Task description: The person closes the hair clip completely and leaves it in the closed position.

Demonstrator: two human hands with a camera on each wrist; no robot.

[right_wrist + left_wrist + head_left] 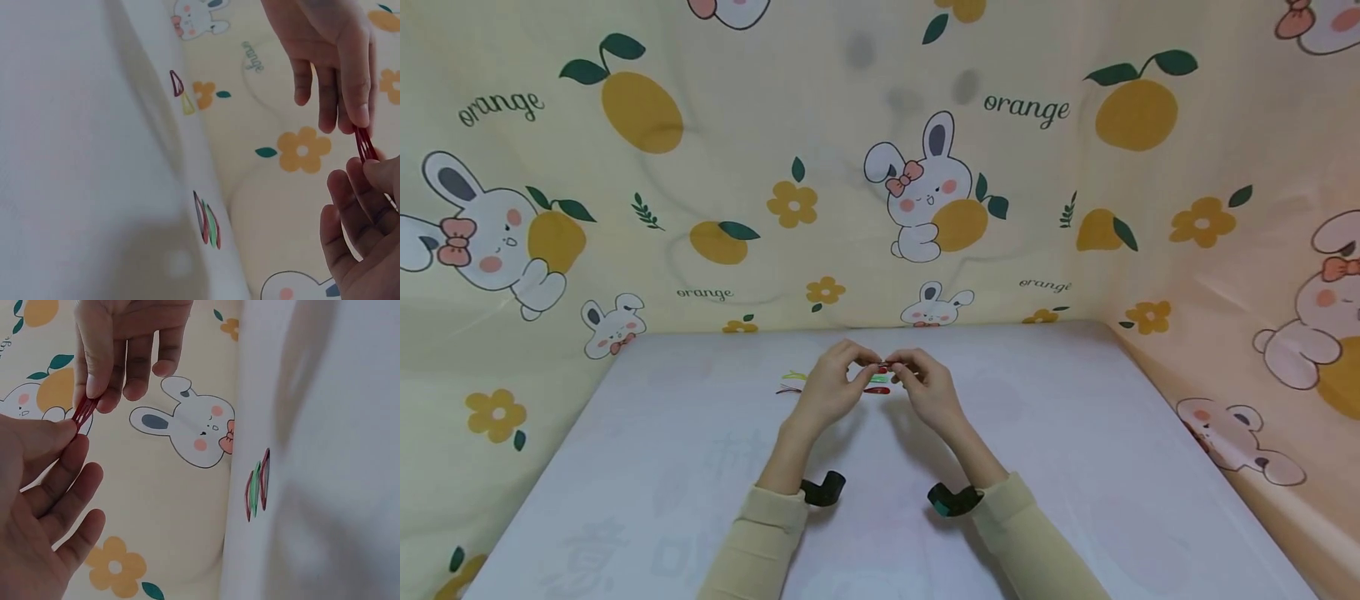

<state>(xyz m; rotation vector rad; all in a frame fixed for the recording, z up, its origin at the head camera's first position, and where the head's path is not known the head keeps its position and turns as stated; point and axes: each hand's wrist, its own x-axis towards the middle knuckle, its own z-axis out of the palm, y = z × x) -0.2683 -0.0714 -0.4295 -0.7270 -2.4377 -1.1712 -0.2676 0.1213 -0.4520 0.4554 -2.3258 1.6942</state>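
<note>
Red clip (85, 414) up above worktop (1037, 458), ends pinched by left hand (831, 385) and right hand (932, 392), other fingers loose. Fingertip grip looks slight: slip or uneven pull could drop it onto other clips (254, 489).

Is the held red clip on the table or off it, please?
Off it: left hand and right hand pinch the red clip above the table.

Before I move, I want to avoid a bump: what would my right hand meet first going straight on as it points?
Past the red clip it pinches, your right hand would likely meet the fingertips of your left hand, holding the clip's other end; the exact gap is hard to judge.
</note>
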